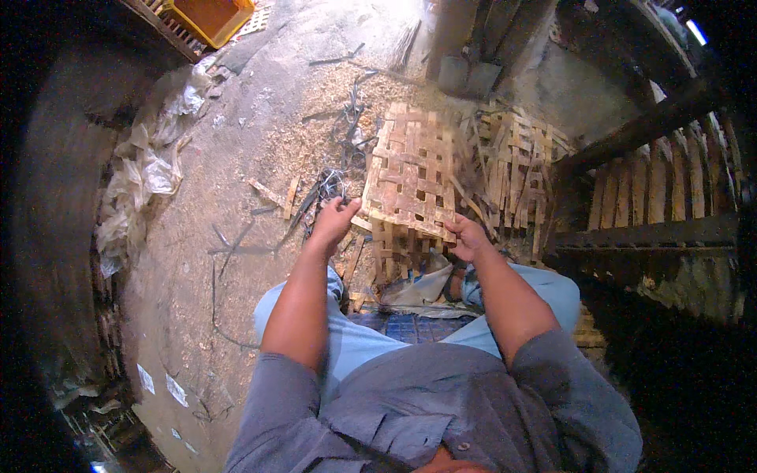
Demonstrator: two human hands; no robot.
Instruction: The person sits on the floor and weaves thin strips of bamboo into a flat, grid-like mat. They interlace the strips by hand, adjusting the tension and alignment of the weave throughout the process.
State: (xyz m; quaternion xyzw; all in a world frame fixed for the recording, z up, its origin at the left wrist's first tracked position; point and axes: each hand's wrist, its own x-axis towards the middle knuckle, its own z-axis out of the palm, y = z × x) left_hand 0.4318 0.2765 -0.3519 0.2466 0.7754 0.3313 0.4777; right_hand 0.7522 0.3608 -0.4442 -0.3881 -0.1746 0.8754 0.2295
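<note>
A flat panel of woven bamboo strips [406, 169] is held up in front of me, tilted, its near edge toward my lap. My right hand [467, 238] grips its near right corner, the thumb on top. At the near left corner is my left hand [334, 223], its thumb and fingertips closed against the edge. More latticed weave [388, 251] hangs below the near edge, between my knees; whether it joins the panel I cannot tell. A tangle of dark strapping and wire [331, 185] lies just beyond my left hand.
More woven bamboo pieces [516, 162] lie to the right, beside a slatted wooden frame [646, 189]. Wood shavings [303, 130] and loose strips litter the floor. Crumpled plastic sheeting [154, 169] runs along the left, and a yellow crate [209, 20] stands at the far left.
</note>
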